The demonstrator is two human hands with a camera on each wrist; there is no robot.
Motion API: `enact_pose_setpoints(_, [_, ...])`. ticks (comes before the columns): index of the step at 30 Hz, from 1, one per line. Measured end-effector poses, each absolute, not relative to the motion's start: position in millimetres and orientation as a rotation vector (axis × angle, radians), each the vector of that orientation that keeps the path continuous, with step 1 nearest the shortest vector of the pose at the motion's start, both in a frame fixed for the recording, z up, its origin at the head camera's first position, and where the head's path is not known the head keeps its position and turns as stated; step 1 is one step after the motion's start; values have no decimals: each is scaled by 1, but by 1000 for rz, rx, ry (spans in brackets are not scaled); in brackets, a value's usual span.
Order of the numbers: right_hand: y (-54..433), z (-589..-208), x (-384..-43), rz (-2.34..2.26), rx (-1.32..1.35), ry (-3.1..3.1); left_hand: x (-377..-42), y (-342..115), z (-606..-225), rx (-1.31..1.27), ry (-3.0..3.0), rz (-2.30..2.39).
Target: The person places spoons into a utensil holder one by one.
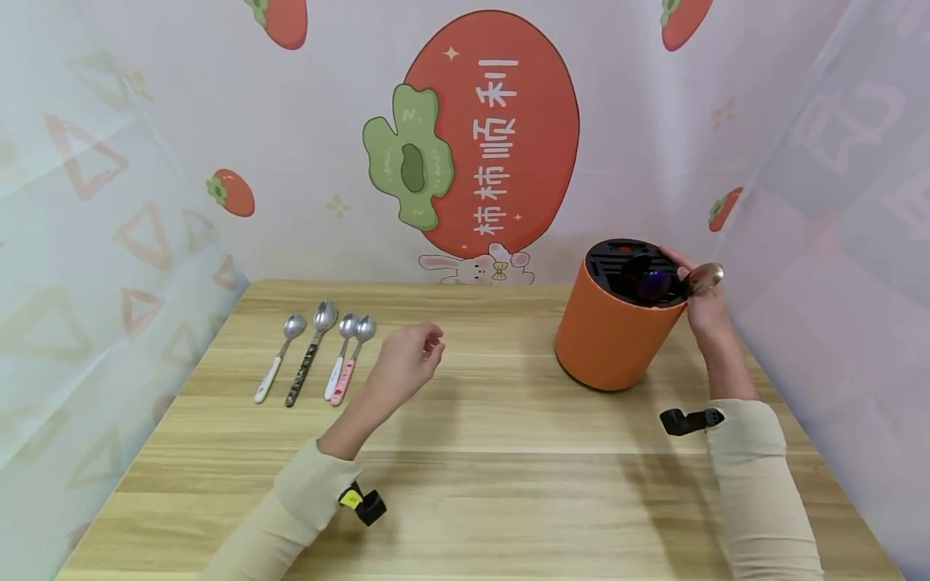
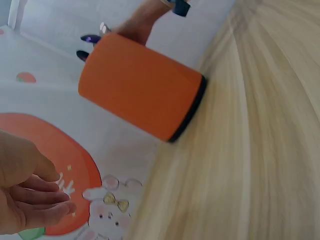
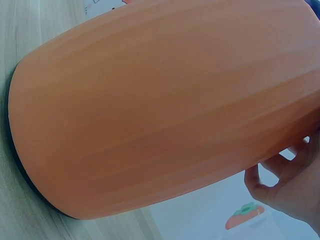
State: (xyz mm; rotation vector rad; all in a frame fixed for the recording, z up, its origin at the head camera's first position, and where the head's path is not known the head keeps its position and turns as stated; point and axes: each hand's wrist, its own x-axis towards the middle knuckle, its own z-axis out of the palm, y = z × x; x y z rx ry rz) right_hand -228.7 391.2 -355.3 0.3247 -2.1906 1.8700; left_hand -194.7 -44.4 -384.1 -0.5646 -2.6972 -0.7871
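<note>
An orange cylindrical utensil holder [image 1: 617,331] with a slotted black top stands at the right. Dark, purple and bronze-coloured spoon bowls stick out above its top, among them the bronze-coloured spoon [image 1: 706,278] beside the right hand. My right hand [image 1: 706,315] grips the holder at its upper right rim; in the right wrist view curled fingers [image 3: 255,185] meet its wall, while the thumb's contact is hidden. My left hand [image 1: 408,361] hovers over the table with loosely curled fingers and holds nothing. Several metal spoons [image 1: 317,347] with white, black-patterned and pink handles lie left of it.
The wooden table [image 1: 508,484] reaches back to a printed curtain [image 1: 617,145] with persimmon drawings. More curtain hangs along both sides. Small black cameras [image 1: 683,421] are strapped at the wrists, over beige sleeves.
</note>
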Motion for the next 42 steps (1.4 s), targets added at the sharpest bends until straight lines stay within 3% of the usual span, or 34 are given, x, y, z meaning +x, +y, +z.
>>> enact_pose_setpoints(25, [389,-355,-228,1886,337,-2119,-205,-156,-438,-312,-2856,-510])
enact_pose_setpoints(42, [389,-356,-227,1885,356,-2141,-217,-170,-452,-253,-2945,-317])
